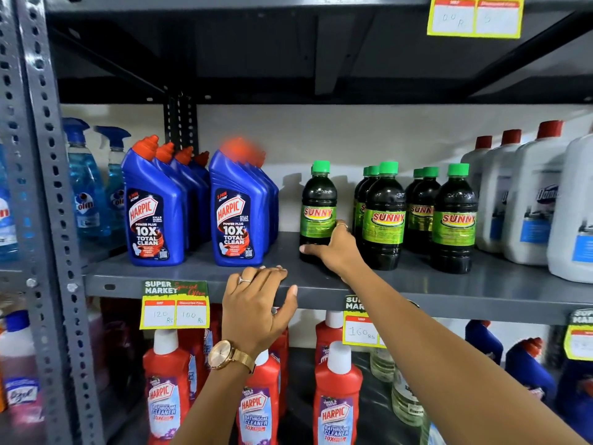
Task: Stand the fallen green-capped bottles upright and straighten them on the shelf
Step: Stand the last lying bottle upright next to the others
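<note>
The left hand [256, 303] is resting on the shelf [192, 277] edge at 6 o'clock, fingers loosely spread. The right hand [333, 248] is wrapping its fingers round the lone bottle [317, 203] — already upright. Others [417, 213] at 3 o'clock are all standing — probably only straightening is remaining.

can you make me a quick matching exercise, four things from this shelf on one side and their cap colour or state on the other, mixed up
Things:
1. Sunny bottle
2. blue Harpic bottle
3. left hand
4. white jug

States:
A. dark red cap
B. rests on the shelf edge
C. orange cap
D. gripped low by the right hand

Pairs: 1-D, 2-C, 3-B, 4-A
</note>
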Available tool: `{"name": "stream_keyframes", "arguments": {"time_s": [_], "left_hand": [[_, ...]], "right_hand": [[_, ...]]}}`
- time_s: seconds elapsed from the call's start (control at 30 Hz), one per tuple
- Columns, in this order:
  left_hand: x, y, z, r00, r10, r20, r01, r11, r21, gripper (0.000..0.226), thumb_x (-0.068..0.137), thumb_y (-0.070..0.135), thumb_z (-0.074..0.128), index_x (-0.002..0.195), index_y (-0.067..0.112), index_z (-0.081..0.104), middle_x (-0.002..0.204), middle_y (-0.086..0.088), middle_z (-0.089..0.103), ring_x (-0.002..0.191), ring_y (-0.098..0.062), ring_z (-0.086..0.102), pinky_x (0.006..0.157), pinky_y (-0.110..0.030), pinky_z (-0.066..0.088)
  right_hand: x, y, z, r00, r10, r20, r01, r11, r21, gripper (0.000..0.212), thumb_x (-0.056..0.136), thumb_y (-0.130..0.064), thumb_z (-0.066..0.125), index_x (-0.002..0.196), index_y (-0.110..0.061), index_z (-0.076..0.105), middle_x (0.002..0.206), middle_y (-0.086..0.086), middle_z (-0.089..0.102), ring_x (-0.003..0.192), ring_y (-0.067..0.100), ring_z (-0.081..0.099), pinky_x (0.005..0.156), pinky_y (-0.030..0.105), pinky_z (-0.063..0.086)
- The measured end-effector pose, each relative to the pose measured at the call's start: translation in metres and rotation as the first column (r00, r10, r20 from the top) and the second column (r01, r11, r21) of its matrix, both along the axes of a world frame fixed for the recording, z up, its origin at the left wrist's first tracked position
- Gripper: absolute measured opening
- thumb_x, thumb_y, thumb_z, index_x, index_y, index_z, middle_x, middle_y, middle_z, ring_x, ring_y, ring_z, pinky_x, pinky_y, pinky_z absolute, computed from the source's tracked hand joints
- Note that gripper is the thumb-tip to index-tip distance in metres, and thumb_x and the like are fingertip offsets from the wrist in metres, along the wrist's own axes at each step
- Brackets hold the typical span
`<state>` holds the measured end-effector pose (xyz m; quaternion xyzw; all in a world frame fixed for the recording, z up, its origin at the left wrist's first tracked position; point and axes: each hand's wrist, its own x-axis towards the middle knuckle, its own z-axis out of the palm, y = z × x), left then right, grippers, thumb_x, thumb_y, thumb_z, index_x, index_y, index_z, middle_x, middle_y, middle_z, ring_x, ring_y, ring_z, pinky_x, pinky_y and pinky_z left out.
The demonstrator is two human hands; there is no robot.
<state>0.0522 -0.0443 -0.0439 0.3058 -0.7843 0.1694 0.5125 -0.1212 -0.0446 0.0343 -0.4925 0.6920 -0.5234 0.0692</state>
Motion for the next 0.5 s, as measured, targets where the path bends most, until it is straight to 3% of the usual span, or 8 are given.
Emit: {"name": "stream_keyframes", "arguments": {"time_s": [0.1, 0.2, 0.37, 0.5], "left_hand": [[0.0002, 0.0016, -0.0001, 1.000, 0.001, 0.010, -0.002, 1.000, 0.024, 0.040, 0.088, 0.041, 0.045, 0.099, 0.014, 0.071, 0.101, 0.002, 0.074, 0.088, -0.020, 0.063, 0.077, -0.030, 0.036], [0.0008, 0.0028, 0.0007, 1.000, -0.004, 0.011, 0.003, 0.999, 0.050, 0.040, 0.088, 0.042, 0.044, 0.099, 0.014, 0.071, 0.102, 0.002, 0.073, 0.089, -0.021, 0.063, 0.078, -0.030, 0.035], [0.0010, 0.0041, 0.0021, 1.000, -0.009, 0.008, 0.008, 0.998, 0.057, 0.040, 0.088, 0.041, 0.044, 0.098, 0.014, 0.071, 0.100, 0.001, 0.074, 0.088, -0.022, 0.063, 0.077, -0.030, 0.033], [0.0011, 0.0041, 0.0015, 1.000, -0.008, 0.009, 0.007, 0.998, 0.064, 0.041, 0.088, 0.042, 0.044, 0.099, 0.014, 0.071, 0.100, 0.000, 0.074, 0.089, -0.021, 0.063, 0.078, -0.029, 0.034]], "right_hand": [[0.0056, 0.0018, 0.0014, 0.988, -0.086, -0.128, 0.088, 0.996, 0.012, 0.099, 0.057, -0.047, 0.088, 0.130, -0.001, 0.039, 0.130, 0.020, 0.052, 0.120, 0.038, 0.052, 0.100, 0.048, 0.046], [0.0078, 0.0042, 0.0023, 0.990, -0.092, -0.105, 0.094, 0.996, 0.013, 0.110, 0.052, -0.055, 0.087, 0.134, -0.002, 0.036, 0.133, 0.019, 0.048, 0.123, 0.036, 0.050, 0.101, 0.046, 0.046], [0.0074, 0.0052, 0.0026, 0.981, -0.124, -0.149, 0.123, 0.992, -0.020, 0.092, 0.056, -0.041, 0.090, 0.125, -0.002, 0.043, 0.124, 0.017, 0.056, 0.114, 0.034, 0.057, 0.091, 0.041, 0.051], [0.0072, 0.0060, 0.0028, 0.994, -0.093, -0.064, 0.090, 0.995, -0.044, 0.077, 0.060, -0.030, 0.087, 0.120, -0.001, 0.049, 0.119, 0.015, 0.062, 0.108, 0.032, 0.061, 0.088, 0.041, 0.054]]}}
